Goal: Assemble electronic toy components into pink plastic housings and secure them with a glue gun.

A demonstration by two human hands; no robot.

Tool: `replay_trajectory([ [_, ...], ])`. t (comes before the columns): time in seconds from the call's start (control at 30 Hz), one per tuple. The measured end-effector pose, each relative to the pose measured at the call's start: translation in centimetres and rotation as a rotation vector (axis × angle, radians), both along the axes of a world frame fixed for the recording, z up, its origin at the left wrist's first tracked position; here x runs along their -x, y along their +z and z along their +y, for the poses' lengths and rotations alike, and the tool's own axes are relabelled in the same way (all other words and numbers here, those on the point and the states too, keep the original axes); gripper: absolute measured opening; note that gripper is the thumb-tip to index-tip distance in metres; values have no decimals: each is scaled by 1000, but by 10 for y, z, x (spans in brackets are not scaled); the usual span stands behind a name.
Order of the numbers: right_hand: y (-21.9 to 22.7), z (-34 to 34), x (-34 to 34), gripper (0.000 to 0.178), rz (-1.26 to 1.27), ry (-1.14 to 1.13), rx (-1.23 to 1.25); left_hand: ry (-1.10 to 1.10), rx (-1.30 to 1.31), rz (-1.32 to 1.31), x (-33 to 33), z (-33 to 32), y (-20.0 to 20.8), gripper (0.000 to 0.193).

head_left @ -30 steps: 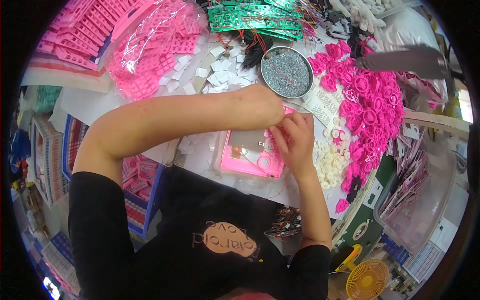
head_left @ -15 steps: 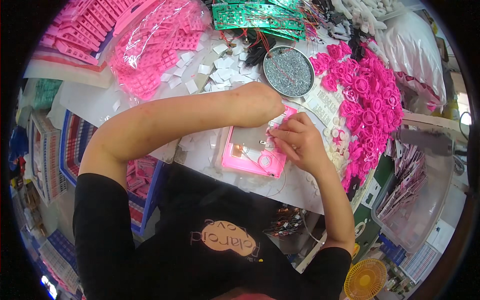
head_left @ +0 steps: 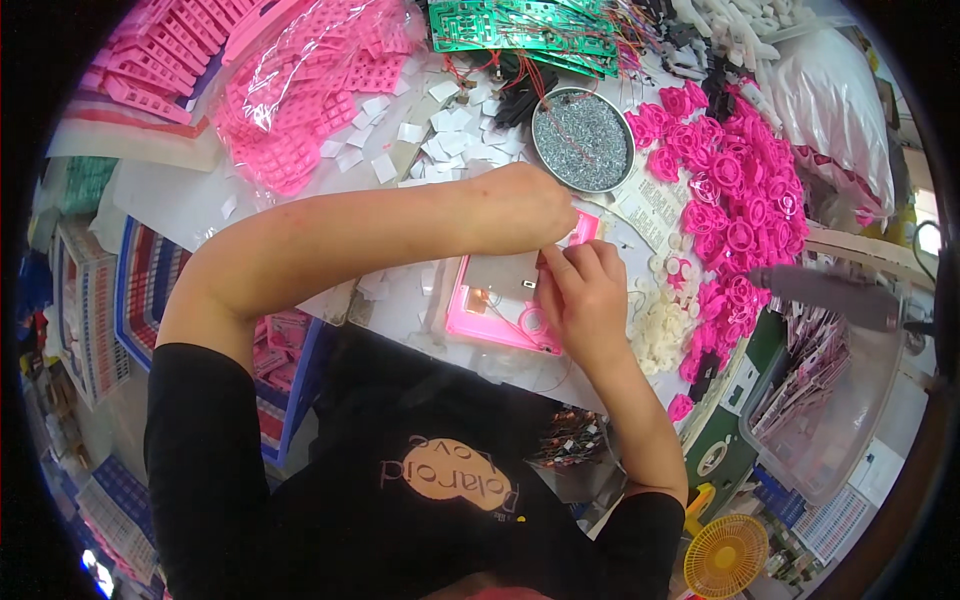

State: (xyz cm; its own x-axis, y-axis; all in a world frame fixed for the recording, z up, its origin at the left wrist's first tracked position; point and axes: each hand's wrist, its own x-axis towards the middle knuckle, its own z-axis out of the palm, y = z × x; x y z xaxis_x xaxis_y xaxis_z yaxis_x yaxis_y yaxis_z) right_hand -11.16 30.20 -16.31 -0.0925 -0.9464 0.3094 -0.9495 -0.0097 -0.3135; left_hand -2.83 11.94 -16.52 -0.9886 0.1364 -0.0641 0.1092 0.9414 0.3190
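Casing (head_left: pixel 484 327) lies lengthwise away, leaning rightward; right hand (head_left: pixel 588 292) half-curled, left hand (head_left: pixel 530 210) with fingers hidden, grips unclear.

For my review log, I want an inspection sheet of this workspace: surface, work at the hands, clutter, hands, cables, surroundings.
Surface: light tabletop, crowded around the work.
Work: pink casing with a grey panel inside, partly covered by both hands.
Clutter: heaped pink parts, cream pieces, white squares, small metal pieces in a round dish.
Left hand: at the casing's far side; fingers hidden.
Right hand: fingers bent at the casing's right side; hold unclear.
Cables: red wires by green circuit boards.
Surroundings: blue crate left, clear bin and yellow round grille right.
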Motion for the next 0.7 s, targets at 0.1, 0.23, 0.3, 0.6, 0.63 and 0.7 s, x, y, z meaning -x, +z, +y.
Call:
replay_trajectory([
  [0.1,6,-1,-2,30,58,4,-69,27,-4,-67,3,1,1,16],
  [0.23,21,-2,14,31,-136,83,-181,114,-252,99,-6,-8,8,15],
  [0.3,23,4,28,32,-292,130,-204,235,-462,341,-22,-14,11,15],
  [0.6,18,5,17,25,-108,105,-113,540,-256,362,-39,-22,-20,26],
  [0.63,18,4,17,24,-88,103,-121,534,-266,380,-37,-19,-22,27],
  [0.7,18,1,19,22,-77,118,-130,545,-298,373,-35,-14,-25,26],
])
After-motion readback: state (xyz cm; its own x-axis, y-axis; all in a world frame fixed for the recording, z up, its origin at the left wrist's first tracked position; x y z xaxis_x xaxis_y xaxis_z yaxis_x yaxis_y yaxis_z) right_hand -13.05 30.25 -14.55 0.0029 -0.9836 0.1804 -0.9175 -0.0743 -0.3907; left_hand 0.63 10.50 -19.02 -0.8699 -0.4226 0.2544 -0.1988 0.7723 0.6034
